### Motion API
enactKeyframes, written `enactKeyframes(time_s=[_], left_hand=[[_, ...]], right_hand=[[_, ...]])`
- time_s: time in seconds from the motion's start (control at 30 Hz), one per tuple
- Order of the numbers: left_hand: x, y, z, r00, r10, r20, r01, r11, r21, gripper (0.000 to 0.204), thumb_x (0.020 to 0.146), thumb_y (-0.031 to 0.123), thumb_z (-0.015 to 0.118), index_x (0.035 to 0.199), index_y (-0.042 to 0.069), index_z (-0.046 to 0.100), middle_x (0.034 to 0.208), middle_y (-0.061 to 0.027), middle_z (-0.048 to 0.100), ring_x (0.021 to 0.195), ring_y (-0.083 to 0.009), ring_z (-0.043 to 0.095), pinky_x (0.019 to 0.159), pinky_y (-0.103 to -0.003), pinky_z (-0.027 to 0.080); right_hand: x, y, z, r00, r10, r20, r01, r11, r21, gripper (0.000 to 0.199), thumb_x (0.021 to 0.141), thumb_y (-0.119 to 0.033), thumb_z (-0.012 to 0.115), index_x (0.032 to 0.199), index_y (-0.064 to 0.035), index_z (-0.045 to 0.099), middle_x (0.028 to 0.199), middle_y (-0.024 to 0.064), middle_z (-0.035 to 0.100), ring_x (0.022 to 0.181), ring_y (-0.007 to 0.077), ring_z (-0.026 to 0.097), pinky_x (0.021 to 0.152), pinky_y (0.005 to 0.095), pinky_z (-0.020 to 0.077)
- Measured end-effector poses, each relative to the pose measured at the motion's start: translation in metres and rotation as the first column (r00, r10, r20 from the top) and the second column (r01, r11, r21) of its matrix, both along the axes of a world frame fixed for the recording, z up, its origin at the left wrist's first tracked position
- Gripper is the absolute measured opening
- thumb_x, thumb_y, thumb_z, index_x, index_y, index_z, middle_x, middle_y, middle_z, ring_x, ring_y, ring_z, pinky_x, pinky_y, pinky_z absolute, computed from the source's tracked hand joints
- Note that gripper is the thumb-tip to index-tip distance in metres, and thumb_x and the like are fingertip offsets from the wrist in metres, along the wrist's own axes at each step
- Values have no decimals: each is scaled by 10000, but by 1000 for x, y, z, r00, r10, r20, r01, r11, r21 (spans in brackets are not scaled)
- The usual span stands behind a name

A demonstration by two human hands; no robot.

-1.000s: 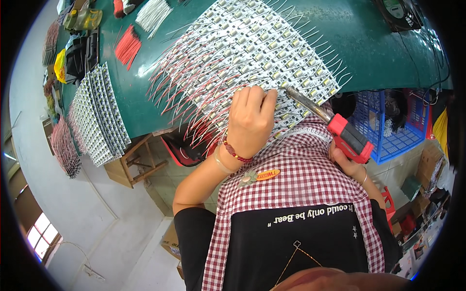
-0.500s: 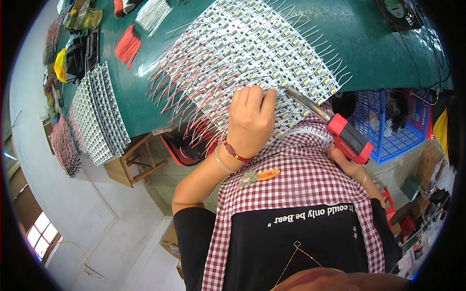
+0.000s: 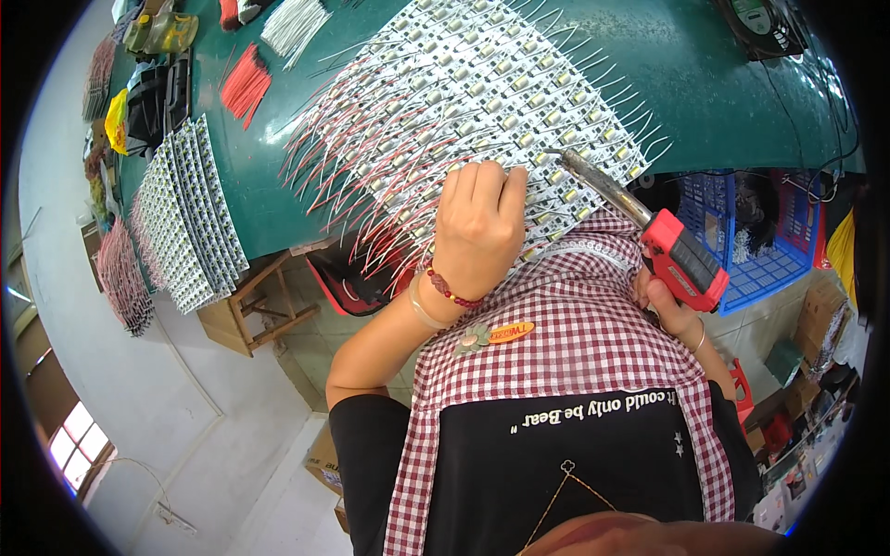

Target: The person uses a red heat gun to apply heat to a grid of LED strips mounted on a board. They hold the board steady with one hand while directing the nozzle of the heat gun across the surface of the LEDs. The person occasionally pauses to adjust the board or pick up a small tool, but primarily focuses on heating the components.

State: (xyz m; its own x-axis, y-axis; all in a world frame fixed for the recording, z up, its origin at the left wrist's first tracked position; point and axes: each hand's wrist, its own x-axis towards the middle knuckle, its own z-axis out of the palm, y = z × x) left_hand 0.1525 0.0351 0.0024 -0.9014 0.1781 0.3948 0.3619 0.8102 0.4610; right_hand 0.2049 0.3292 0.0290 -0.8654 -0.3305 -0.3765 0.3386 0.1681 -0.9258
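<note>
A broad panel of white circuit boards [image 3: 519, 88] lies over the green table's near edge, with rows of small parts, red wires along its left side and white wires along its right. My left hand [image 3: 479, 218] is closed in a pinch low on the panel, back of the hand up; what its fingertips hold is hidden. My right hand [image 3: 669, 308] grips a soldering iron [image 3: 684, 259] with a red and black handle, partly covering the fingers. The iron's dark metal tip hovers over or touches the boards just right of my left fingers; I cannot tell which.
More wired board panels [image 3: 190, 218] overlap at the table's left edge. Bundles of red wires [image 3: 246, 85] and white wires [image 3: 294, 30] lie on the green table [image 3: 732, 111]. A black device [image 3: 760, 26] with a cord sits far right. Below stand a blue crate [image 3: 769, 269] and a wooden stool [image 3: 260, 310].
The soldering iron and my right hand have shifted slightly right, taking the tip away from my left fingers. My left hand stays nearly in place.
</note>
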Motion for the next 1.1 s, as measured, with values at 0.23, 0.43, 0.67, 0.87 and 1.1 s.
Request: enactKeyframes(time_s=[0.23, 0.43, 0.67, 0.87, 1.1], left_hand=[[-2, -1, -1, 1000, 9, -4, -9, 1000, -17, 232, 717, -54, 641, 937, 19, 652, 758, -80, 462, 703, -243, 498, 641, -359, 415], [-2, -1, -1, 1000, 14, -10, -14, 1000, -16, 232, 714, -55, 638, 933, 19, 649, 757, -80, 457, 702, -244, 494, 640, -360, 414], [-2, 0, -2, 1000, 21, -7, -21, 999, -38, 213, 721, -44, 632, 920, 29, 649, 755, -69, 461, 709, -231, 498, 650, -351, 404], [-3, -2, 9, 998, 67, 19, -61, 974, -218, 229, 724, 18, 608, 937, 84, 661, 764, -23, 493, 763, -189, 532, 707, -344, 382], [4, -25, 38, 976, 214, -43, -218, 955, -199, 250, 679, -25, 668, 897, 95, 693, 756, -20, 518, 753, -195, 536, 677, -354, 379]], right_hand=[[-6, -2, -10, 968, 228, -105, -201, 955, 216, 120, 879, -110, 612, 928, -1, 598, 764, 53, 583, 671, 142, 553, 626, 283, 457], [-4, -3, -3, 978, 199, -66, -189, 973, 132, 182, 954, -182, 546, 935, -1, 558, 758, 43, 555, 678, 120, 514, 637, 275, 440], [-5, -5, 2, 997, 77, -16, -76, 996, 51, 95, 909, -74, 584, 848, -11, 620, 730, 24, 593, 666, 119, 558, 605, 277, 446], [-2, 2, -9, 987, 160, -35, -158, 986, 56, 509, 977, -269, 546, 1358, 20, 371, 734, 53, 518, 627, 128, 498, 617, 294, 455], [-2, 2, -13, 989, 128, -70, -128, 992, -1, 491, 985, -242, 536, 1375, 6, 370, 723, 52, 513, 623, 132, 494, 612, 297, 448]])
